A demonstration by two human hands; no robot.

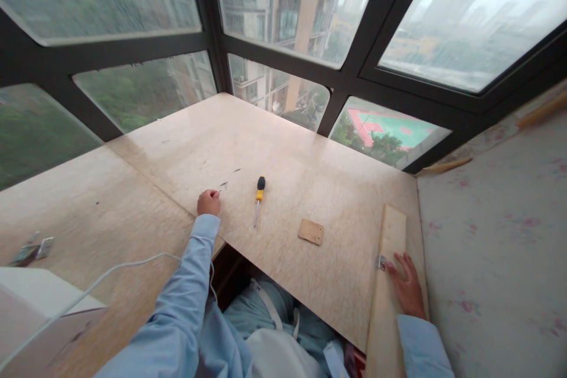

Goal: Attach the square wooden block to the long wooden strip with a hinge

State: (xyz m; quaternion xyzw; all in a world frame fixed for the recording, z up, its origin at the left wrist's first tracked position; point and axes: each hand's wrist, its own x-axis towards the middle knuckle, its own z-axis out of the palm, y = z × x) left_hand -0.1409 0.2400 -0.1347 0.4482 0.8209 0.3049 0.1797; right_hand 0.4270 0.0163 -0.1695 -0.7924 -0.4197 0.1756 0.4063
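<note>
My left hand (pixel 209 202) is closed in a pinch above the stone-patterned tabletop, with a tiny screw showing at the fingertips. Just beyond it lie a few loose small screws (pixel 224 184), too small to count surely. To their right rests a screwdriver (pixel 259 190) with a black and yellow handle, its shaft pointing towards me. My right hand (pixel 406 284) lies with fingers spread on a long pale wooden board (pixel 393 224). Its thumb side touches a small metal hinge (pixel 381 262) at the board's left edge. A small brown wooden plate (pixel 310 231) with holes lies between the hands.
Metal hinge-like pieces (pixel 44 247) lie at far left, behind a white box (pixel 31 295). A white cable (pixel 128 264) runs under my left arm. Dark-framed windows border the table's back; a flowered wall (pixel 491 260) stands close on the right. The table's front has a cut-out.
</note>
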